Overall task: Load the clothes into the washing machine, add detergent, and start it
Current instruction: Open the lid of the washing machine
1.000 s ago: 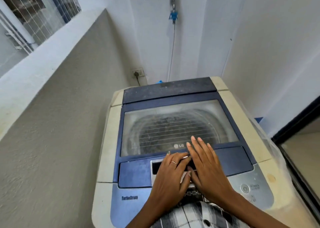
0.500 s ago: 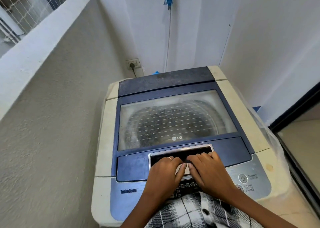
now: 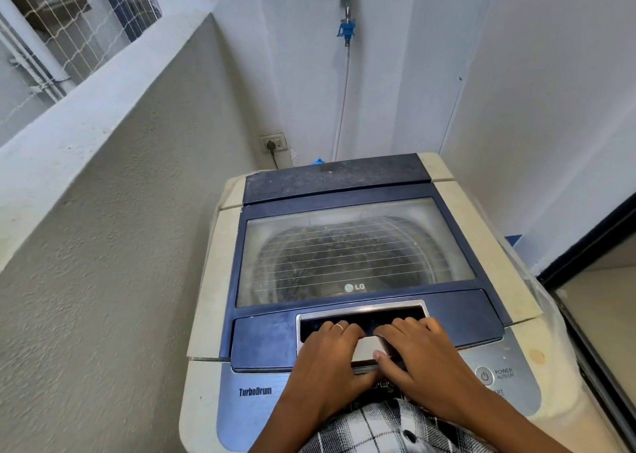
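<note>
Lettering on the washing machine reads "LG" under the lid window, "TurboDrum" front left, "POWER" by the round button. Both hands, left hand and right hand, curl fingers into the lid's handle recess, gripping it. Walls crowd left, back and right; checked clothes sit at the bottom edge.

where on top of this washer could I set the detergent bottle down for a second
The dark back panel behind the glass lid is bare, and so are the cream side rims. The front handle recess is crowded by the left hand and right hand.
</note>
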Tool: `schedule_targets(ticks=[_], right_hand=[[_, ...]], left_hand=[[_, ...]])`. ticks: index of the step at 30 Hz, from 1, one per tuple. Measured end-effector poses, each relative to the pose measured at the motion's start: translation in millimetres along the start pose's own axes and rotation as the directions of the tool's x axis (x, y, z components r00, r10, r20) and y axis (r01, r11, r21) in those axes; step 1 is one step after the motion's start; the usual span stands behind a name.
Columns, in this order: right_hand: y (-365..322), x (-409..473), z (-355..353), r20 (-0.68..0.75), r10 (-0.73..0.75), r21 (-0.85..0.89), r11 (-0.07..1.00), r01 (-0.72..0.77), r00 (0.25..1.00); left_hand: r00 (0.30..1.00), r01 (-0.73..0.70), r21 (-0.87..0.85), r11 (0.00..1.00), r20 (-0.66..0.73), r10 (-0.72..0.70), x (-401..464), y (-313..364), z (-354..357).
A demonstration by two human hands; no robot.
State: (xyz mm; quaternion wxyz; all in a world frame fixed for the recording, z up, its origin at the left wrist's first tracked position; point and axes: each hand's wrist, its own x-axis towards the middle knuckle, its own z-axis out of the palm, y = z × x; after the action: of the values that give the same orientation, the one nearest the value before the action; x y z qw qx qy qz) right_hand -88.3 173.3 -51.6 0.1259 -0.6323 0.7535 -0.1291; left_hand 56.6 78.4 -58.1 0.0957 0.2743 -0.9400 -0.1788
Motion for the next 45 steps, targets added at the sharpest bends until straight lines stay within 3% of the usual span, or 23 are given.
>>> schedule_targets(ticks=[8, 20, 26, 36, 41, 45], right_hand=[[-4.1, 3.1, -22.6, -0.140, -0.080, -0.134, 0.989, 0.061, 0.987], [-14.1, 22.6, -56.8, -0.358, -0.182, -0.265, 0.960, 0.087, 0.916], [-13.3, 32.5, -91.5, -0.458, -0.224, -0.303, 0.949, 0.086, 0.860], [-15.8, 66.8, -112.3, -0.704, -0.290, -0.327, 0.943, 0.066, 0.648], [-14.4, 94.3, -121.6, -0.693, -0.319, -0.446, 0.894, -0.038, 0.646], [-12.0, 117.2, -140.3, -0.688, -0.323, -0.455, 0.890, -0.039, 0.650]], left_hand=[[0.989, 0.004, 0.164, 0.986, -0.149, 0.020, 9.7, 9.2, -14.3], [0.942, 0.015, 0.248, 0.969, -0.327, 0.069, 22.7, 17.0, -67.2], [0.862, 0.014, 0.250, 0.968, -0.493, 0.115, 27.7, 21.2, -94.0], [0.728, 0.087, 0.261, 0.961, -0.676, 0.117, 61.4, 16.9, -124.1], [0.711, 0.119, 0.329, 0.937, -0.687, 0.151, 86.4, 10.9, -133.6], [0.692, 0.163, 0.386, 0.908, -0.701, 0.173, 111.2, 4.5, -144.1]])
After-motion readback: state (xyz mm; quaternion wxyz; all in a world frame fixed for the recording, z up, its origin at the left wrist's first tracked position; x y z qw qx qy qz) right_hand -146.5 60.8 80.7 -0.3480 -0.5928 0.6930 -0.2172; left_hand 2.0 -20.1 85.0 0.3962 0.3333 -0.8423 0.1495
